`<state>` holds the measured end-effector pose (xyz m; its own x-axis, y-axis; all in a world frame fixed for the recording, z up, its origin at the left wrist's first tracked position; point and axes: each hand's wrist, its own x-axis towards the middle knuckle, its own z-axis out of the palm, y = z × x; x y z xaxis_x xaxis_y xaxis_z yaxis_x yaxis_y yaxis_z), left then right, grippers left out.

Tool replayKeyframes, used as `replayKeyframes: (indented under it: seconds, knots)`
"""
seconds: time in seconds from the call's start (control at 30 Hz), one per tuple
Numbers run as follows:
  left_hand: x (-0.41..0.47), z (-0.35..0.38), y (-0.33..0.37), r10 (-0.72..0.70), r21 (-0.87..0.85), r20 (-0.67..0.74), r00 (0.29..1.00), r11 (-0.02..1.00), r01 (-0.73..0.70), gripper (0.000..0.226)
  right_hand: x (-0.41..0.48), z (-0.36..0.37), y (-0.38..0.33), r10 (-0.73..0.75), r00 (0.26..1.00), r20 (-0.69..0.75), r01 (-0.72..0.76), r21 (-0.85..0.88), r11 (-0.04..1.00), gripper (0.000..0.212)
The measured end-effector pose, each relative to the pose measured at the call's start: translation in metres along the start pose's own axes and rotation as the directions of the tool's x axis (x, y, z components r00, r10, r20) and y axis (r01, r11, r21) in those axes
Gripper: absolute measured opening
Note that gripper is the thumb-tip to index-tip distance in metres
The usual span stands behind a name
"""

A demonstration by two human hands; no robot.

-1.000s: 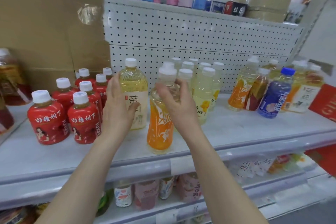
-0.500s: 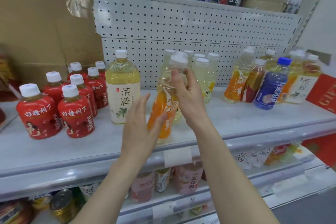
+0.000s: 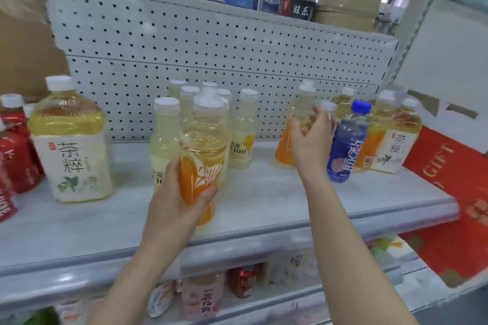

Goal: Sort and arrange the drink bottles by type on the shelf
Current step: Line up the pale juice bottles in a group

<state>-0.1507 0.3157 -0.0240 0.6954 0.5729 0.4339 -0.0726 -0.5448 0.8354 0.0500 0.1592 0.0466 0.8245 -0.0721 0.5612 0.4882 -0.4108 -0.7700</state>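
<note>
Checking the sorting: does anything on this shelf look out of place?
Yes: the blue bottle stands alone among yellow and orange drinks in the right-hand group, beside the orange-label bottle that the right hand grips. No spills or damage show.

Left grip (image 3: 171,200) holding orange bottle (image 3: 203,155), right grip (image 3: 310,137) clasping far bottle (image 3: 299,111)

A clear plastic bottle with orange label (image 3: 202,155) is upright just in front of the group of pale lemon bottles (image 3: 243,134), held in the left hand (image 3: 169,208). A second orange-label bottle (image 3: 284,145) stands to the right of that group, gripped by the right hand (image 3: 310,140).
</note>
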Motion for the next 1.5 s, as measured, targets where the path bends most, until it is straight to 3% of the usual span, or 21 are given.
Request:
replayKeyframes:
  seconds: [0.07, 0.2, 0.33, 0.57, 0.63, 0.73, 0.8, 0.9, 1.03, 1.17, 1.5]
  knots:
    - [0.001, 0.009, 0.001, -0.018, 0.001, -0.036, 0.999, 1.0, 0.018, 0.059, 0.03, 0.003, 0.018, 0.001, 1.0, 0.002, -0.001, -0.139, 0.99, 0.068]
    - [0.0, 0.019, 0.003, -0.039, -0.004, -0.08, 0.996, 0.999, 0.039, 0.059, 0.064, 0.016, 0.029, -0.015, 0.988, 0.152, 0.067, -0.347, 0.935, 0.081]
    - [-0.002, 0.023, 0.005, -0.053, -0.005, -0.101, 0.993, 0.999, 0.053, 0.058, 0.064, 0.019, 0.027, -0.042, 0.987, 0.157, 0.098, -0.37, 0.924, 0.081]
    - [-0.005, 0.023, 0.011, -0.118, -0.035, -0.123, 0.985, 0.993, 0.114, 0.052, 0.019, -0.006, 0.01, -0.146, 0.952, 0.269, 0.18, -0.105, 0.978, 0.088]
    - [-0.007, 0.024, 0.013, -0.133, -0.048, -0.122, 0.984, 0.991, 0.128, 0.057, 0.0, -0.005, 0.009, -0.134, 0.943, 0.306, 0.118, 0.072, 0.99, 0.088]
    - [-0.01, 0.026, 0.014, -0.135, -0.071, -0.166, 0.977, 0.99, 0.125, 0.059, -0.026, 0.006, 0.024, -0.024, 0.892, 0.452, -0.078, 0.207, 0.975, 0.091]
    - [-0.011, 0.027, 0.016, -0.149, -0.112, -0.194, 0.97, 0.985, 0.129, 0.071, -0.033, 0.013, 0.034, 0.02, 0.872, 0.49, -0.15, 0.228, 0.962, 0.075]
    - [-0.014, 0.022, 0.018, -0.165, -0.186, -0.195, 0.967, 0.974, 0.128, 0.078, -0.036, 0.01, 0.03, 0.001, 0.876, 0.482, -0.127, 0.229, 0.965, 0.064]
    - [-0.027, 0.006, 0.022, -0.175, -0.311, -0.204, 0.963, 0.945, 0.106, 0.061, -0.054, -0.006, 0.012, -0.05, 0.869, 0.493, -0.115, 0.299, 0.947, 0.054]
    - [-0.049, -0.025, 0.021, -0.222, -0.435, -0.246, 0.943, 0.895, 0.097, 0.06, -0.088, -0.012, -0.022, -0.096, 0.82, 0.564, -0.163, 0.391, 0.906, 0.045]
    - [-0.139, -0.184, -0.028, -0.412, -0.532, -0.398, 0.82, 0.831, 0.159, 0.04, -0.235, 0.041, -0.121, -0.171, 0.679, 0.714, -0.193, 0.399, 0.896, 0.045]
